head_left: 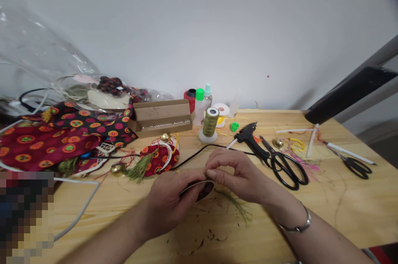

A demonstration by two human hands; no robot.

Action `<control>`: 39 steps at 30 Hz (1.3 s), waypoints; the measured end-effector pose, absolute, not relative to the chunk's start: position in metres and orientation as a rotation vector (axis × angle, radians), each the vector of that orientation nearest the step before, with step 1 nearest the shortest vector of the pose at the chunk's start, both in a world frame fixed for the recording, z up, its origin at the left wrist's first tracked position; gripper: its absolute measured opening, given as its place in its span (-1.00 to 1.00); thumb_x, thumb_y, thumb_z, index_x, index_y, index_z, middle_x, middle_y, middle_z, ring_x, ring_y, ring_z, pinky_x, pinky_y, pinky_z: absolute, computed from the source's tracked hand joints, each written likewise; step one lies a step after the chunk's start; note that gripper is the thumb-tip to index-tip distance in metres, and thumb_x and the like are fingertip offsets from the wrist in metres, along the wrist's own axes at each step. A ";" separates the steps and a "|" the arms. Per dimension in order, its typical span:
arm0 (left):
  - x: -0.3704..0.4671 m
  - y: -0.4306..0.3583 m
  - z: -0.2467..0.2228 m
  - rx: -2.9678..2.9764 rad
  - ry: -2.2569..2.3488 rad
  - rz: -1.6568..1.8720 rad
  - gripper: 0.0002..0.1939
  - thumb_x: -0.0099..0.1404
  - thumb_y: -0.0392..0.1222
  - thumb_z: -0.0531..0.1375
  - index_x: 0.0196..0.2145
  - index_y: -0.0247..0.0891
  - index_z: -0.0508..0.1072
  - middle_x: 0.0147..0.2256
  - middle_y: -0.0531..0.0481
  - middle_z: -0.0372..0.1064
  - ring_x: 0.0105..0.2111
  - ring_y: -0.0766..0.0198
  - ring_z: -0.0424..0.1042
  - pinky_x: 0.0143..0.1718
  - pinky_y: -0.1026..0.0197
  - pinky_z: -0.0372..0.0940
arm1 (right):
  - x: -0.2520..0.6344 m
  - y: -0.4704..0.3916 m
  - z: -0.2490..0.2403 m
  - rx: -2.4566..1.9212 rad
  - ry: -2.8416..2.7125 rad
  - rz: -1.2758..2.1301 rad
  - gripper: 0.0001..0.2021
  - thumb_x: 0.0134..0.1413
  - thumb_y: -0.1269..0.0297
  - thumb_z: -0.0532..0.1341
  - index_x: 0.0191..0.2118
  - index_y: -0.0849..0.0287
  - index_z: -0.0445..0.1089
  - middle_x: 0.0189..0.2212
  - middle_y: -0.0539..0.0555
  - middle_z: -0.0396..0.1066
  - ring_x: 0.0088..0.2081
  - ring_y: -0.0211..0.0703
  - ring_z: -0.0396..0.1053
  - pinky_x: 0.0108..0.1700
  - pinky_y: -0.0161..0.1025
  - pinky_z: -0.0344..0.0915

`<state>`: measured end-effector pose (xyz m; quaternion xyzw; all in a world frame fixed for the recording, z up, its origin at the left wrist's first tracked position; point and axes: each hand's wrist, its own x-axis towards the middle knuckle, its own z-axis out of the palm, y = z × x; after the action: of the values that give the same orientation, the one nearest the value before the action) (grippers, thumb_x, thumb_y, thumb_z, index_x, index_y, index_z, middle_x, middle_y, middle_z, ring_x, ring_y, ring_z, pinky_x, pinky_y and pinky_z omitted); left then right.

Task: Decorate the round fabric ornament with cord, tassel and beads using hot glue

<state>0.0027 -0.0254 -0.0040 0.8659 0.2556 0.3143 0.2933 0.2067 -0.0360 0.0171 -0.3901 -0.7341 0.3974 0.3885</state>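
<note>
1. Gripping a round piece (205, 191) with dark face and pale rim in the left hand (166, 197), largely wrapped by thumb and fingers; tilted, held above the near part of the bench (342, 208).
2. Pinching narrowly at the upper rim with the right hand (238, 177), thumb and forefinger close together; impossible to tell whether with a strand caught between.
3. Busy, by the look of it, with fine fingertip work on that rim; green threads (239, 206) trailing at 4 o'clock below the right hand, perhaps attached, perhaps not.
4. Calling next, most likely, for a firm left hold and small, careful right-hand movements, clear of the loose strands.
5. Strewn at 6 o'clock: dark scraps (200, 243).
6. Running past the hands from 10 to 2 o'clock: a black cord (187, 159), liable to snag on any forward reach.
7. Lying at 2 o'clock: a glue gun (252, 141), possibly hot; close against it towards 3 o'clock, large scissors (276, 157), awkward to lift separately.
8. Standing at 12 o'clock: a spool of green thread (210, 124).
9. Farther out: an open cardboard box (163, 112) at 11 o'clock, a floral pad (160, 159) and heaped floral cloth (59, 139) towards 10.
</note>
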 end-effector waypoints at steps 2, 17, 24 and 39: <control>0.003 -0.026 -0.003 2.307 0.700 0.824 -0.77 0.30 -0.39 0.09 -0.16 -0.12 0.41 -0.43 0.16 0.51 -0.50 0.43 0.46 -0.44 0.44 0.29 | 0.207 -0.036 0.019 -0.988 -1.881 1.022 -0.79 0.20 0.29 0.16 -0.42 0.21 0.45 -0.45 0.03 0.39 -0.37 -0.25 0.31 -0.27 -0.27 0.27; 0.002 -0.025 -0.009 2.299 0.692 0.844 -0.74 0.30 -0.39 0.11 -0.12 -0.09 0.37 -0.34 0.14 0.54 -0.41 0.41 0.51 -0.39 0.44 0.30 | 0.203 -0.034 0.014 -0.980 -1.793 0.988 -0.93 0.05 0.37 0.30 -0.43 0.18 0.50 -0.49 0.01 0.45 -0.38 -0.24 0.35 -0.28 -0.27 0.29; 0.001 -0.027 -0.009 2.248 0.716 0.846 -0.74 0.29 -0.40 0.11 -0.12 -0.10 0.38 -0.34 0.12 0.54 -0.39 0.40 0.51 -0.36 0.42 0.32 | 0.205 -0.034 0.014 -0.989 -1.806 0.993 -0.94 0.04 0.38 0.30 -0.42 0.16 0.51 -0.50 0.00 0.43 -0.37 -0.24 0.35 -0.28 -0.27 0.28; 0.002 -0.027 -0.009 2.201 0.713 0.866 -0.74 0.27 -0.42 0.13 -0.15 -0.10 0.37 -0.37 0.14 0.48 -0.42 0.43 0.46 -0.37 0.43 0.31 | 0.210 -0.036 0.021 -0.968 -1.843 1.083 -0.93 0.09 0.38 0.26 -0.35 0.22 0.50 -0.43 0.05 0.44 -0.35 -0.23 0.36 -0.26 -0.26 0.29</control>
<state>0.0024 -0.0270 -0.0092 0.8413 0.2724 0.3311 0.3294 0.2096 -0.0357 0.0214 -0.3804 -0.7243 0.4254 0.3869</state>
